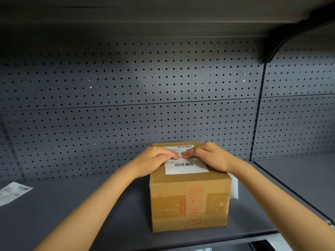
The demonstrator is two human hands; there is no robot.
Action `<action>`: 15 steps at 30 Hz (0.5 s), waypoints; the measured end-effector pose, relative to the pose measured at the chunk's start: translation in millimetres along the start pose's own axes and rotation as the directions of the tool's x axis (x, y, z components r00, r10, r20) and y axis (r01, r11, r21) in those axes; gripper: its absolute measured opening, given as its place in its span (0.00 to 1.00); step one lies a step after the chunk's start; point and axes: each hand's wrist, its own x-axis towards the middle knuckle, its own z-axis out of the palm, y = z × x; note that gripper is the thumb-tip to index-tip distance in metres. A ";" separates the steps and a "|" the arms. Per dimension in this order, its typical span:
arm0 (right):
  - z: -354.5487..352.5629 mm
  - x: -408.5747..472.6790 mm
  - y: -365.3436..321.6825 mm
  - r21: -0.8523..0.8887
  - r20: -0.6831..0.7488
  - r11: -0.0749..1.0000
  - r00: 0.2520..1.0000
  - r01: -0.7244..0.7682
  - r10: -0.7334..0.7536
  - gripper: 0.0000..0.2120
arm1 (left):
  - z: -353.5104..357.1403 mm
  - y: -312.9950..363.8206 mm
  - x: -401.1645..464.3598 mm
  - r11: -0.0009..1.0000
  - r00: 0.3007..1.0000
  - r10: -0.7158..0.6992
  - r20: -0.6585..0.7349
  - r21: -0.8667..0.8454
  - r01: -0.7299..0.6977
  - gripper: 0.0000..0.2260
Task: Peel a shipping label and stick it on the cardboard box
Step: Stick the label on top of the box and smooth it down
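Two hands pressed flat at frame centre: left hand (155,158) and right hand (208,156), gripping nothing. Shipping label (186,168) already laid on cardboard box (188,201) top. Only smoothing judged left.

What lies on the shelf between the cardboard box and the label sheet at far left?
Nothing: in the head view that stretch of grey shelf between the cardboard box and the label sheet is bare; only the left forearm crosses above it.
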 end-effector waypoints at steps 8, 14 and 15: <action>-16.3 -9.0 21.1 0.023 -0.108 0.999 0.993 -0.044 0.046 0.14 | -19.0 -23.6 -12.9 0.994 0.997 0.021 -0.080 -0.102 -0.029 0.15; -8.6 18.1 4.1 0.012 -0.089 1.000 0.996 -0.012 0.013 0.14 | -12.5 -8.9 11.6 0.999 0.999 0.027 -0.039 -0.038 -0.028 0.14; -6.3 23.1 2.1 0.005 -0.067 1.000 0.998 -0.004 0.004 0.14 | -10.6 -7.1 16.3 0.999 1.000 0.019 -0.023 -0.035 -0.020 0.15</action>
